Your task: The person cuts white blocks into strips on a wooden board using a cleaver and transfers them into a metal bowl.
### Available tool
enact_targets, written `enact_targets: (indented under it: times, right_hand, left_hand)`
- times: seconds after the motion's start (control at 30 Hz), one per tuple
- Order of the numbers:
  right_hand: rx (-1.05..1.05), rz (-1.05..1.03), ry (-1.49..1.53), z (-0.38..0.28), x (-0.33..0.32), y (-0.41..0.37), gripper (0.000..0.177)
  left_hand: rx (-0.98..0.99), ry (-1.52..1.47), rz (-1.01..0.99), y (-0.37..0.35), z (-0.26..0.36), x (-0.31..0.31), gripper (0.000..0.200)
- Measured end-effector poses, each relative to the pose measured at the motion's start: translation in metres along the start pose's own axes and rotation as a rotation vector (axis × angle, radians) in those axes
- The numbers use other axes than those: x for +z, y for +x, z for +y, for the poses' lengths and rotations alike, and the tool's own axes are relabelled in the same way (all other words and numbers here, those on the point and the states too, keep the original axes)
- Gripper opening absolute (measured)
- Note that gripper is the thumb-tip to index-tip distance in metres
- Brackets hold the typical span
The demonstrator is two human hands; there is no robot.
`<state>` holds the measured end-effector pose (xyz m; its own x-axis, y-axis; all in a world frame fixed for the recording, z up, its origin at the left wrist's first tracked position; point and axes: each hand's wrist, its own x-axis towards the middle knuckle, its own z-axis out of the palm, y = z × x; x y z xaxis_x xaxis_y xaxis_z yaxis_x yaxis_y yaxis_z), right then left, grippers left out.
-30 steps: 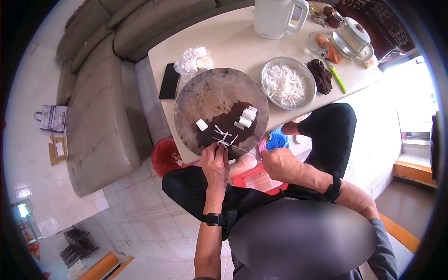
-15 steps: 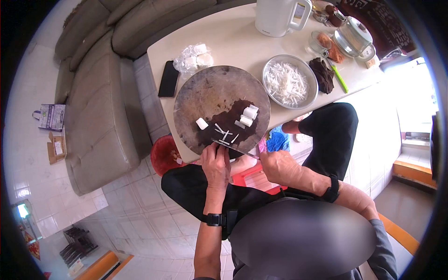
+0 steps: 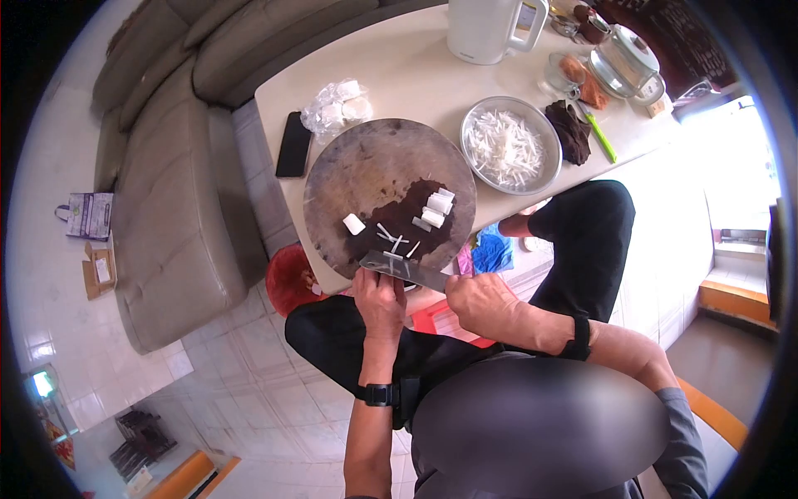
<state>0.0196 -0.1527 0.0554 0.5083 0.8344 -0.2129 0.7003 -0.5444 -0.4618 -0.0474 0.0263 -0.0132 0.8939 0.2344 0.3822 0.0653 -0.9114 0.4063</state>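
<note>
- The right hand [image 3: 478,301] is closed around the handle of a knife [image 3: 405,269].
- The knife lies across the near edge of a round board [image 3: 374,166]. Its wide blade is tipped so its flat side shows.
- The left hand [image 3: 378,301] is just beside the right hand. Its bent fingers [image 3: 371,279] touch the blade. I cannot tell if it grips anything under them.
- Thin white strips [image 3: 395,239] lie on the board, just past the blade.
- One white chunk [image 3: 354,224] sits to the left of the strips.
- A few more white blocks [image 3: 436,206] sit close together on the right, on a dark wet patch.
- The board sits on a pale table [image 3: 416,75] and sticks out a little over its near edge.
- A metal bowl [image 3: 550,158] full of white strips stands just to the right of the board.
- A dark cloth [image 3: 572,131] and a green stick [image 3: 600,138] lie to the right of the bowl.
- A black phone [image 3: 293,144] lies to the left of the board.
- A clear bag [image 3: 337,106] with white lumps is near the phone.
- A white kettle [image 3: 486,29] stands at the far side of the table.
- A red bin [image 3: 291,279] is on the floor under the table edge.
</note>
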Motion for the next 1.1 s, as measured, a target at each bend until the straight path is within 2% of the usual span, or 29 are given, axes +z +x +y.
enact_targets:
  times: [0.1,0.17,0.3,0.37,0.47,0.7,0.77,0.8,0.83,0.9,0.93,0.97,1.03,1.1]
  right_hand:
    - [-0.003,-0.019,0.015,0.001,0.001,0.000,0.014]
    - [-0.018,0.044,0.099,0.009,0.006,-0.005,0.014]
    - [0.023,0.018,0.169,0.011,0.004,-0.015,0.016]
    - [0.098,0.042,0.318,0.017,0.013,-0.014,0.014]
    - [0.088,0.097,0.369,0.017,0.004,-0.014,0.013]
    - [0.158,0.065,0.485,0.019,-0.003,-0.011,0.016]
    - [0.209,0.021,0.635,0.019,-0.006,-0.012,0.017]
    - [0.205,0.020,0.635,0.021,-0.005,-0.013,0.017]
    - [0.199,-0.002,0.718,0.023,-0.004,-0.013,0.018]
    - [0.188,-0.027,0.801,0.024,-0.007,-0.012,0.019]
    - [0.264,-0.127,0.915,0.023,-0.012,-0.011,0.020]
    - [0.341,-0.229,1.027,0.022,-0.016,-0.010,0.020]
    - [0.354,-0.260,1.080,0.021,-0.020,-0.010,0.021]
    - [0.369,-0.290,1.134,0.021,-0.021,-0.011,0.022]
  left_hand:
    - [0.002,-0.014,-0.008,-0.001,0.000,-0.001,0.021]
    - [-0.018,-0.010,-0.012,-0.004,-0.003,0.001,0.014]
    - [-0.081,-0.074,0.038,-0.007,0.000,0.000,0.015]
    - [-0.108,-0.120,0.054,-0.009,-0.001,0.000,0.016]
    - [-0.128,-0.120,0.089,-0.008,0.001,-0.002,0.018]
    - [-0.093,-0.111,0.075,-0.002,0.003,-0.004,0.020]
    - [-0.315,-0.318,0.190,-0.001,0.005,-0.006,0.019]
    - [-0.448,-0.424,0.175,-0.001,0.004,-0.007,0.018]
    - [-0.448,-0.421,0.180,0.002,0.003,-0.009,0.018]
    - [-0.995,-1.203,0.122,0.009,0.001,-0.013,0.024]
    - [-1.075,-1.377,0.076,0.010,-0.003,-0.015,0.031]
    - [-1.073,-1.377,0.080,0.011,-0.005,-0.016,0.031]
    - [-1.107,-1.600,-0.020,0.011,-0.009,-0.016,0.035]
    - [-1.123,-1.599,0.003,0.008,-0.012,-0.012,0.035]
